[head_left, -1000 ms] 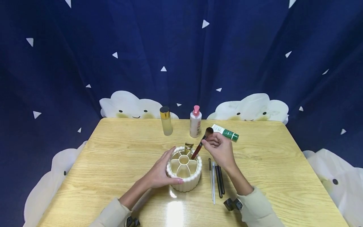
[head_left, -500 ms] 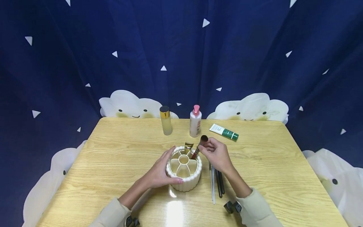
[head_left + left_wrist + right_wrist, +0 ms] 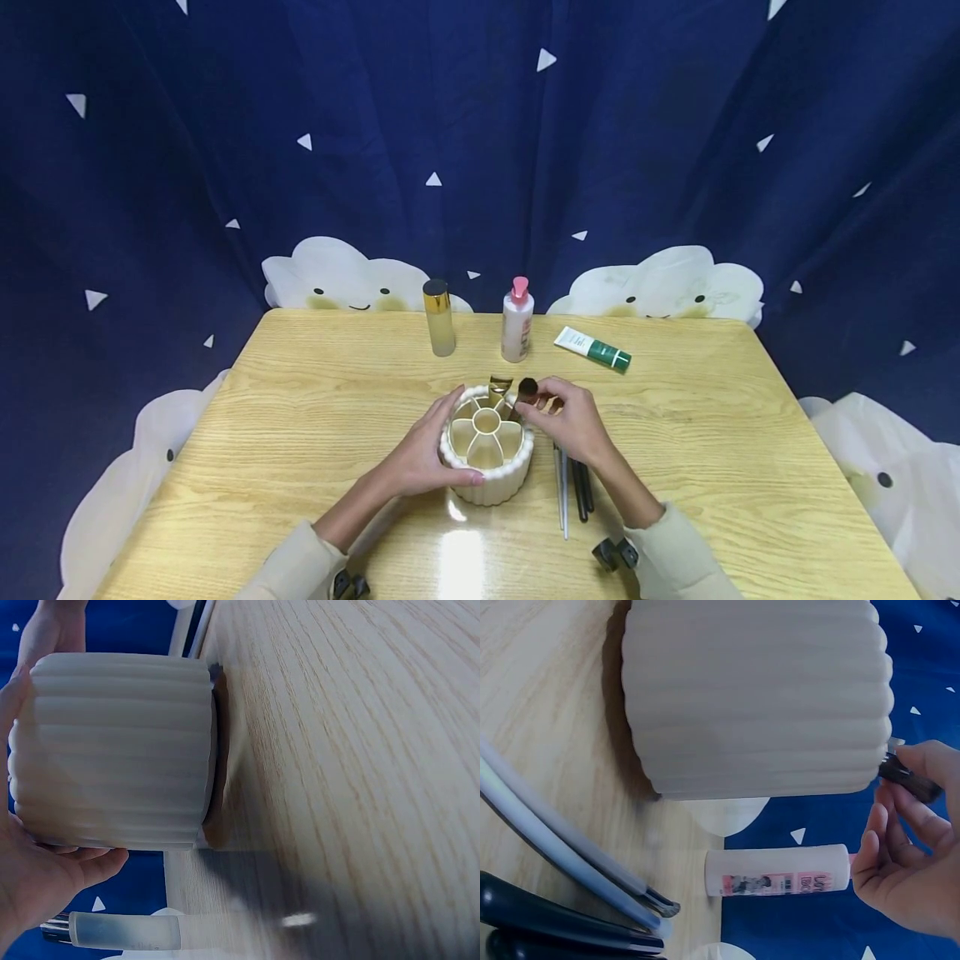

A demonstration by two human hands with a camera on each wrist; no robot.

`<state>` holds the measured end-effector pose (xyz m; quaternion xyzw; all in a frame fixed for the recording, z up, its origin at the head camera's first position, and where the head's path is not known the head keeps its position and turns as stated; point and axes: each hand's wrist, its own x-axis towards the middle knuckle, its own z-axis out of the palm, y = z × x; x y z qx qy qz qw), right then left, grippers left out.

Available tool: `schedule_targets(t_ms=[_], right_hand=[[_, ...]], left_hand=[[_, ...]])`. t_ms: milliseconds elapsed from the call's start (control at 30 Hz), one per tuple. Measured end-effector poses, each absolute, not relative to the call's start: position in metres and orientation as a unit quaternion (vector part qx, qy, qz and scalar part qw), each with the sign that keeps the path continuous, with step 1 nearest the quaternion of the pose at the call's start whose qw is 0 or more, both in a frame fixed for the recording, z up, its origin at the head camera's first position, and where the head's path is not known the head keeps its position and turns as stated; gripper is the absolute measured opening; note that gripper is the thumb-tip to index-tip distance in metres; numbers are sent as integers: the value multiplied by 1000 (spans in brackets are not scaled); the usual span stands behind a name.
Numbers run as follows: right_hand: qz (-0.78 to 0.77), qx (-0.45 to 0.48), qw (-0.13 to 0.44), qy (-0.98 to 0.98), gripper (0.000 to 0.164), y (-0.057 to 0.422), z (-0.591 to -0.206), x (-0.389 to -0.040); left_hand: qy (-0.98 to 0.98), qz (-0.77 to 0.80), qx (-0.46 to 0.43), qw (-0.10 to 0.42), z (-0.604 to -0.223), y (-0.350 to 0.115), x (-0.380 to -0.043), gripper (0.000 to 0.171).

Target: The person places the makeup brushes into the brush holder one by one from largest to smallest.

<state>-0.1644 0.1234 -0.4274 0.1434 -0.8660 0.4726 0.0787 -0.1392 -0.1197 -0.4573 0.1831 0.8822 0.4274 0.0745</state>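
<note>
A wooden table [image 3: 322, 383] bears a ribbed cream holder [image 3: 491, 492]; the left hand [image 3: 427, 457] grips the holder's left side; the right hand [image 3: 573, 421] pinches a brush [image 3: 528, 388] that dips into the holder's far-right compartment; slim tools [image 3: 579, 490] lie right of the holder.
</note>
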Motion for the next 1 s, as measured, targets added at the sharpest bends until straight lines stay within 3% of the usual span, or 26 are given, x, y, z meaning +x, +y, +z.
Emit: schedule_targets(t_ms=[1000], right_hand=[[468, 179, 29, -865, 19, 143, -429, -167]], left_hand=[[886, 419, 185, 69, -458, -119, -139, 123]])
